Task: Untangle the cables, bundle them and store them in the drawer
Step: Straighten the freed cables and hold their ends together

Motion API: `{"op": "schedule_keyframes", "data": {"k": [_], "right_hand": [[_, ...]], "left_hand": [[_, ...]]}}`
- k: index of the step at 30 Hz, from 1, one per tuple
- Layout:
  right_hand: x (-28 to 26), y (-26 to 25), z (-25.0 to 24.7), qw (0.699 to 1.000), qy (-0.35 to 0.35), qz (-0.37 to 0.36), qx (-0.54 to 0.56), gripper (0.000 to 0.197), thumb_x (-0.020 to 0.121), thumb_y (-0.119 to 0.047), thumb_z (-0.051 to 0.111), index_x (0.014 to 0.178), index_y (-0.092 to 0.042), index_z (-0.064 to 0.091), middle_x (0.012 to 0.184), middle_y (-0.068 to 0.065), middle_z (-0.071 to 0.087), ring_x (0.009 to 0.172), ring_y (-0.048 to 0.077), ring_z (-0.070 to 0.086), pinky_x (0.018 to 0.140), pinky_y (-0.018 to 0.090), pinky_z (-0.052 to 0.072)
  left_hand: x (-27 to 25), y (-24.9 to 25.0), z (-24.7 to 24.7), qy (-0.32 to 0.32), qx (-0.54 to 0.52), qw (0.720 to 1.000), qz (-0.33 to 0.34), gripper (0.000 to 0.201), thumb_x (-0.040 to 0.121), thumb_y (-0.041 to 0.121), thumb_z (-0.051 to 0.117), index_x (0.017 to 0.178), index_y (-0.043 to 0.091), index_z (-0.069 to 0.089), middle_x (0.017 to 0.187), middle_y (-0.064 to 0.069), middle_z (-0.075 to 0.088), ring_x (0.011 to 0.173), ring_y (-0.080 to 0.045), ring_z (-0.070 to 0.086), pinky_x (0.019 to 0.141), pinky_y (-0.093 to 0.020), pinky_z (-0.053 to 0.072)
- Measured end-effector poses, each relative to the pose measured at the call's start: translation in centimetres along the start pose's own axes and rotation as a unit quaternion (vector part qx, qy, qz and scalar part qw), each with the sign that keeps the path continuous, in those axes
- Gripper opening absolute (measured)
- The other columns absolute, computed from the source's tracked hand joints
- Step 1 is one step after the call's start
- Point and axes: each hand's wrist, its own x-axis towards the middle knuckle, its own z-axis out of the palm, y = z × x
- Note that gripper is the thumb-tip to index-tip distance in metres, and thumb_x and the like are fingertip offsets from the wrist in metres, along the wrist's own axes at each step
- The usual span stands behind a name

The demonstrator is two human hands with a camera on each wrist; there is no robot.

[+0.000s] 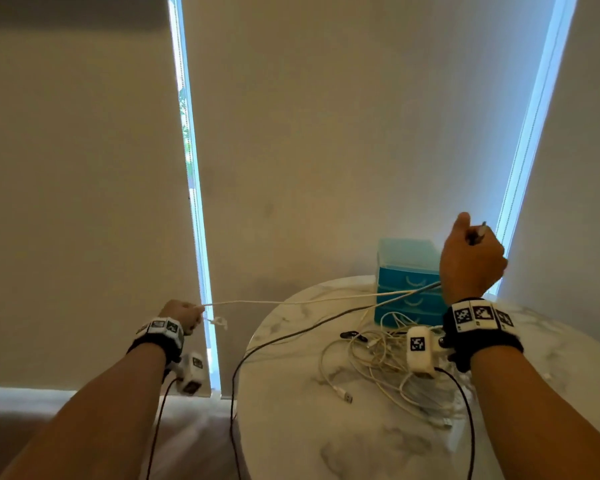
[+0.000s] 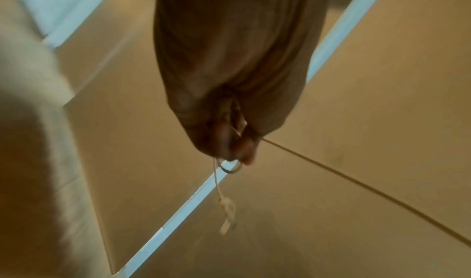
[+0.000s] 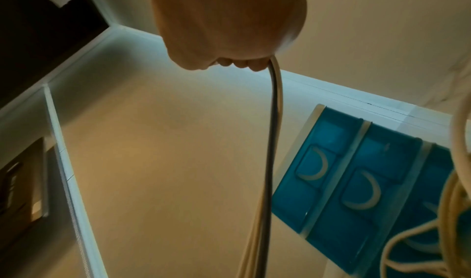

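Note:
A white cable (image 1: pixel 291 301) runs taut between my two hands above the round marble table (image 1: pixel 291 427). My left hand (image 1: pixel 182 315) pinches its end out past the table's left edge; the knotted tail (image 2: pixel 225 212) dangles below my fingers (image 2: pixel 229 141). My right hand (image 1: pixel 471 261), raised in front of the blue drawer unit (image 1: pixel 407 268), grips the white cable together with a dark grey cable (image 1: pixel 309 332), whose tip (image 1: pixel 482 226) sticks out above the fist. Both cables leave the fist (image 3: pixel 229 40) downward. A tangle of white cables (image 1: pixel 378 362) lies on the table.
The blue drawer unit (image 3: pixel 356 177) has three shut drawers and stands at the table's far side. A black clip (image 1: pixel 352 336) lies by the tangle. Roller blinds (image 1: pixel 326 133) cover the windows behind. The dark cable hangs off the table's left edge toward the floor (image 1: pixel 194 441).

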Motion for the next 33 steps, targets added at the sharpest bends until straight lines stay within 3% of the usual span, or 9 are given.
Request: {"op": "schedule_keyframes", "data": {"k": [3, 8, 13, 16, 19, 21, 25, 28, 33], "right_hand": [[1.4, 0.4, -0.7, 0.998, 0.045, 0.036, 0.004, 0.047, 0.105, -0.05, 0.052, 0.081, -0.011, 0.064, 0.081, 0.009, 0.064, 0.081, 0.033, 0.061, 0.078, 0.039, 0.041], [2.4, 1.0, -1.3, 0.994, 0.077, 0.077, -0.001, 0.046, 0.103, -0.052, 0.048, 0.089, -0.013, 0.068, 0.099, 0.018, 0.076, 0.099, 0.039, 0.068, 0.088, 0.046, 0.049], [2.7, 1.3, -1.1, 0.995, 0.071, 0.075, 0.007, 0.049, 0.105, -0.05, 0.048, 0.094, -0.007, 0.07, 0.094, 0.011, 0.071, 0.091, 0.031, 0.06, 0.089, 0.044, 0.048], [3.2, 1.7, -1.7, 0.994, 0.076, 0.083, -0.006, 0.05, 0.105, -0.048, 0.046, 0.101, -0.004, 0.071, 0.106, 0.019, 0.075, 0.103, 0.039, 0.064, 0.092, 0.048, 0.049], [3.3, 1.8, -2.2, 0.993, 0.069, 0.091, -0.005, 0.047, 0.105, -0.045, 0.048, 0.104, -0.005, 0.072, 0.109, 0.019, 0.075, 0.104, 0.036, 0.064, 0.094, 0.048, 0.049], [2.9, 1.5, -1.9, 0.995, 0.038, 0.092, -0.011, 0.044, 0.105, -0.042, 0.051, 0.103, -0.005, 0.073, 0.105, 0.018, 0.075, 0.103, 0.036, 0.065, 0.093, 0.048, 0.049], [0.5, 0.6, -0.3, 0.995, -0.073, 0.072, -0.02, 0.036, 0.102, -0.035, 0.057, 0.091, -0.005, 0.073, 0.085, 0.012, 0.067, 0.089, 0.037, 0.066, 0.081, 0.04, 0.048], [-1.0, 0.3, 0.8, 0.988, -0.138, 0.065, -0.021, 0.035, 0.1, -0.033, 0.061, 0.075, -0.009, 0.065, 0.075, 0.011, 0.065, 0.082, 0.036, 0.063, 0.076, 0.037, 0.044], [-1.7, 0.3, 1.3, 0.98, -0.194, 0.043, -0.024, 0.038, 0.102, -0.033, 0.062, 0.072, -0.011, 0.06, 0.073, 0.008, 0.061, 0.079, 0.031, 0.058, 0.067, 0.033, 0.041]], "left_hand": [[-0.2, -1.9, -0.8, -0.029, -0.076, 0.997, 0.012, 0.021, 0.099, -0.007, 0.06, 0.109, -0.004, 0.077, 0.064, -0.017, 0.067, 0.056, -0.028, 0.059, 0.051, -0.027, 0.053], [-0.7, -3.3, -2.6, 0.007, 0.009, 1.0, -0.028, 0.043, 0.096, -0.009, 0.054, 0.099, 0.025, 0.08, 0.097, -0.016, 0.075, 0.069, -0.034, 0.073, 0.066, -0.038, 0.065], [-0.3, -4.2, -3.6, -0.029, -0.115, 0.989, -0.083, 0.027, 0.093, -0.019, 0.065, 0.107, -0.002, 0.08, 0.107, -0.018, 0.072, 0.085, -0.031, 0.07, 0.061, -0.03, 0.061], [-0.9, -4.9, -4.7, -0.013, -0.284, 0.951, -0.125, 0.027, 0.103, 0.003, 0.06, 0.129, -0.005, 0.062, 0.101, -0.02, 0.065, 0.079, -0.025, 0.063, 0.042, -0.022, 0.056], [-2.7, -4.6, -5.1, -0.062, -0.464, 0.859, -0.208, 0.044, 0.103, 0.046, 0.044, 0.119, 0.006, 0.056, 0.096, -0.029, 0.068, 0.056, -0.027, 0.056, 0.037, -0.02, 0.045], [-4.2, -3.5, -4.7, -0.171, -0.388, 0.882, -0.206, 0.049, 0.106, 0.055, 0.041, 0.132, 0.015, 0.052, 0.111, -0.035, 0.073, 0.056, -0.025, 0.056, 0.041, -0.023, 0.045], [-6.5, 0.8, -2.0, -0.284, -0.115, 0.941, -0.146, 0.038, 0.112, 0.012, 0.047, 0.148, 0.002, 0.04, 0.098, -0.042, 0.073, 0.07, -0.049, 0.077, 0.065, -0.045, 0.067], [-7.4, 4.8, -0.6, -0.378, 0.079, 0.915, -0.116, 0.031, 0.107, 0.007, 0.058, 0.134, -0.006, 0.063, 0.108, -0.028, 0.078, 0.066, -0.03, 0.076, 0.054, -0.027, 0.058], [-5.9, 7.8, -0.8, -0.425, 0.248, 0.867, 0.081, 0.026, 0.099, 0.013, 0.073, 0.112, 0.032, 0.084, 0.119, 0.003, 0.08, 0.107, -0.013, 0.077, 0.102, -0.03, 0.059]]}}
